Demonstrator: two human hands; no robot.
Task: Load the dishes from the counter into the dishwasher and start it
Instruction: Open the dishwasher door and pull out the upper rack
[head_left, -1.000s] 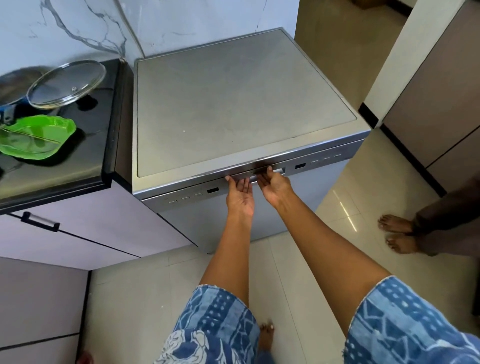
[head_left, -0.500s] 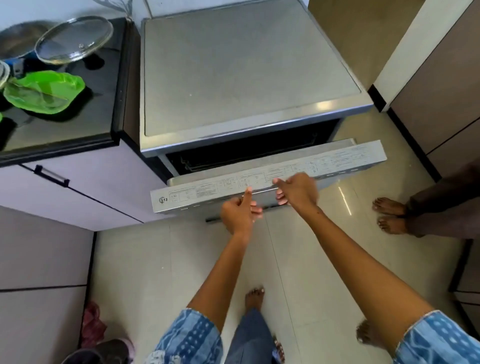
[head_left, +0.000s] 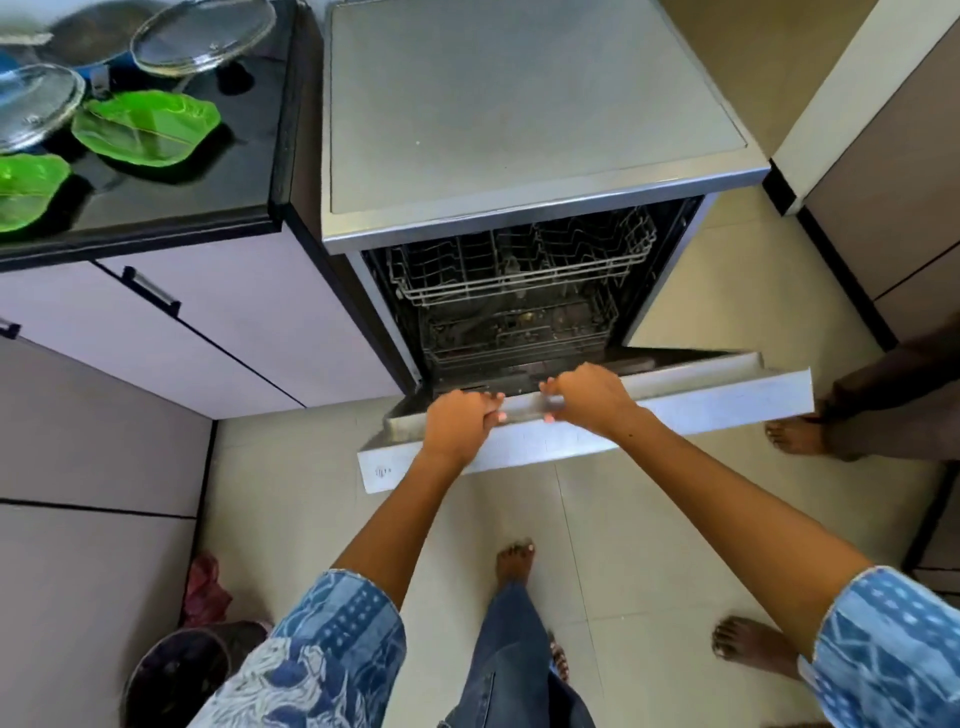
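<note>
Steel dishwasher door (head_left: 701, 410) hangs nearly flat; the left hand (head_left: 460, 426) and right hand (head_left: 589, 397), arms outstretched, curl around its top edge. Wire racks (head_left: 519, 265) show inside. Green leaf-shaped plates (head_left: 148, 127) and glass lids (head_left: 205, 34) lie on the black worktop (head_left: 171, 208).

Dishwasher door (head_left: 675, 410) swung far lower, both racks (head_left: 519, 270) exposed, seemingly empty

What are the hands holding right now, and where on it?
Both the left hand and the right hand grip the dishwasher door along its top edge, near the middle.
</note>
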